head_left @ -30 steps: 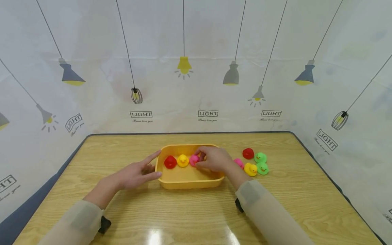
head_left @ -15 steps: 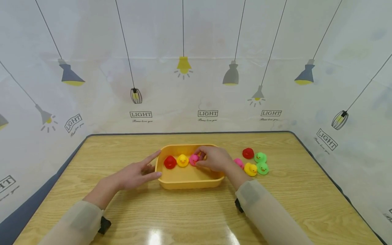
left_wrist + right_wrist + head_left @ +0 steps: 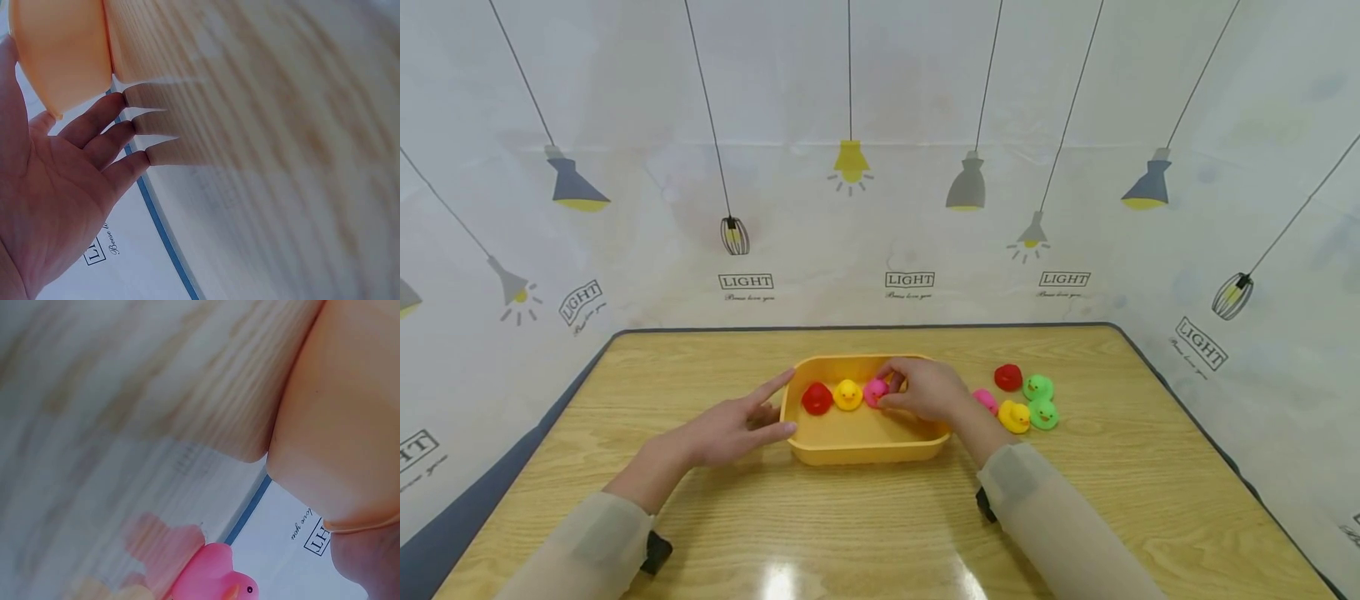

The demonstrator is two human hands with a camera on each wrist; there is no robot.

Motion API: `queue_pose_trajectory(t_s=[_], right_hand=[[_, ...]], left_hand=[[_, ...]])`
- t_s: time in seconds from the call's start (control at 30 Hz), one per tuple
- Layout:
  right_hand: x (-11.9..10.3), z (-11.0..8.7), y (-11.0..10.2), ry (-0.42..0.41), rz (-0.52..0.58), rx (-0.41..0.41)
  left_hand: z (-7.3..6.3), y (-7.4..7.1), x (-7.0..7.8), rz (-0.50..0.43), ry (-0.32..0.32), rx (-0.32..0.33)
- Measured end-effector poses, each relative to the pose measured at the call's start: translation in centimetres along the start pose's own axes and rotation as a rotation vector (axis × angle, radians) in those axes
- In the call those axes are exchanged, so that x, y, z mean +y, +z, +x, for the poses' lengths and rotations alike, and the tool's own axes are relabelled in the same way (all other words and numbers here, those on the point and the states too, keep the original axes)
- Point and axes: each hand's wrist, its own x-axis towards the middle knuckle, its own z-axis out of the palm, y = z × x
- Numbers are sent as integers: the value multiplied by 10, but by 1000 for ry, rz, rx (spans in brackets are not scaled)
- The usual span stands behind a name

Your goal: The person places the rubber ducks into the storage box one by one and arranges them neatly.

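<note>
A yellow plastic bin (image 3: 868, 455) stands on the table, its outer wall (image 3: 62, 53) also filling a corner of the left wrist view. Inside, a red rubber duck (image 3: 817, 398), a yellow rubber duck (image 3: 847, 395) and a pink rubber duck (image 3: 874, 392) form a row. My right hand (image 3: 928, 389) reaches over the bin's right side and pinches the pink duck between thumb and fingertips. At the bin's left end, my left hand (image 3: 730, 429) touches the rim with thumb and index finger; its other fingers (image 3: 103, 115) extend loosely beside the wall.
Right of the bin lies a loose group: a pink duck (image 3: 985, 402), a red duck (image 3: 1008, 377), a yellow duck (image 3: 1014, 417) and two green ducks (image 3: 1039, 387). The wooden table (image 3: 820, 525) ends at a dark edge before a lamp-printed backdrop (image 3: 910, 225).
</note>
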Motion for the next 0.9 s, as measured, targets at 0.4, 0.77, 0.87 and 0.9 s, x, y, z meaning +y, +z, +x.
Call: queue_pose_trajectory(t_s=[0.4, 0.77, 0.87, 0.9], right_hand=[[0, -3, -4, -12, 116, 22], [9, -6, -17, -108, 409, 86], [12, -15, -32, -107, 436, 120], [14, -18, -37, -103, 436, 132]], left_hand=[[1, 0, -2, 5, 4, 5], [0, 1, -1, 1, 8, 3], [0, 0, 0, 3, 23, 1], [0, 0, 0, 4, 23, 1]])
